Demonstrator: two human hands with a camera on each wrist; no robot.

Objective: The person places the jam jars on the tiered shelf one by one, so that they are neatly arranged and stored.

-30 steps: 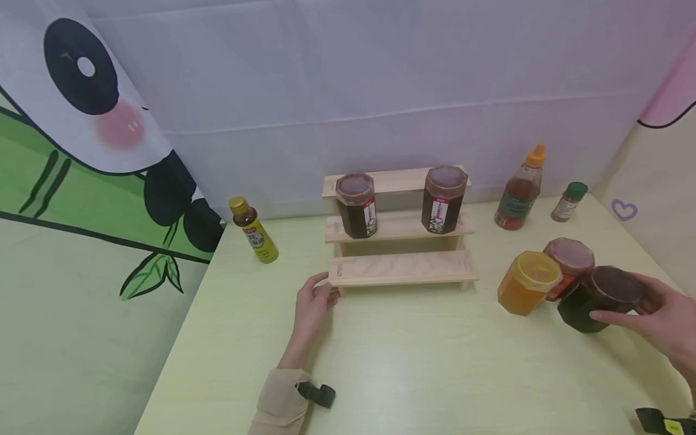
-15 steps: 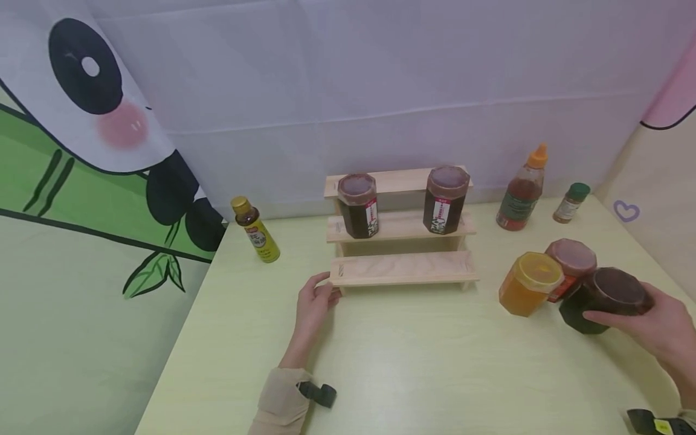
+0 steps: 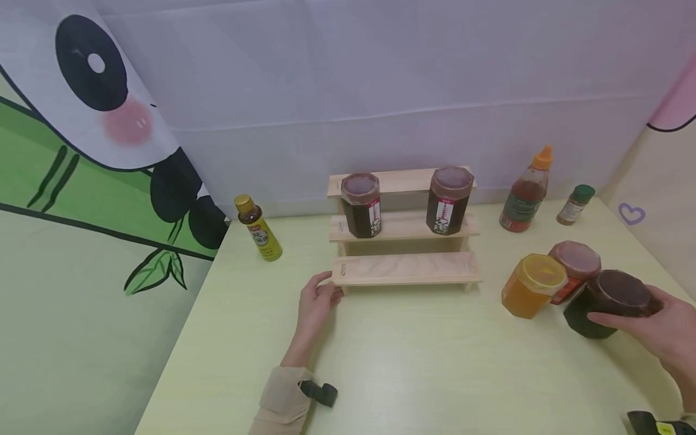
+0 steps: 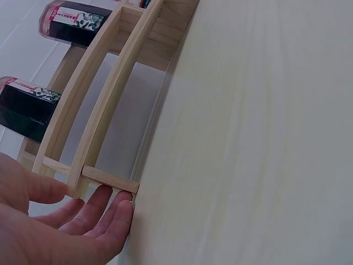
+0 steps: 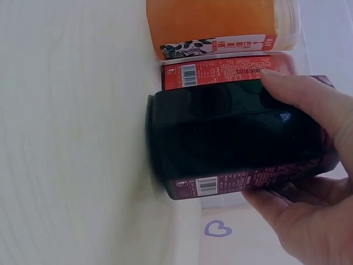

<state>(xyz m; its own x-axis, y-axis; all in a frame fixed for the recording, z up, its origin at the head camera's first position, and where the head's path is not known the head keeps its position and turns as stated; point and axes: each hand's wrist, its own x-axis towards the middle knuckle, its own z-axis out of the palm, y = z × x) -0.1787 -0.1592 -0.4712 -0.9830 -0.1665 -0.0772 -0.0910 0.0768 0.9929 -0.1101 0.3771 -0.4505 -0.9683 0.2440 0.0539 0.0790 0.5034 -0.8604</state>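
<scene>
My left hand grips the left end of the lowest tier of a three-tier wooden shelf rack. In the left wrist view its thumb lies against the plank's end and the fingers curl at the leg. My right hand holds a dark octagonal jar near its lid, thumb on one side and fingers on the other. Whether the jar's base touches the table, I cannot tell. Beside it are a red-labelled jar, partly hidden, and an amber honey jar.
Two dark jars, one on the left and one on the right, stand on the middle tier. A yellow-labelled bottle is at left. An orange-capped squeeze bottle and a green-capped small bottle stand at the back right.
My right hand has shifted slightly left and settled closer round the dark jar. The left hand stays at the shelf rack. The head view has drifted a little.
</scene>
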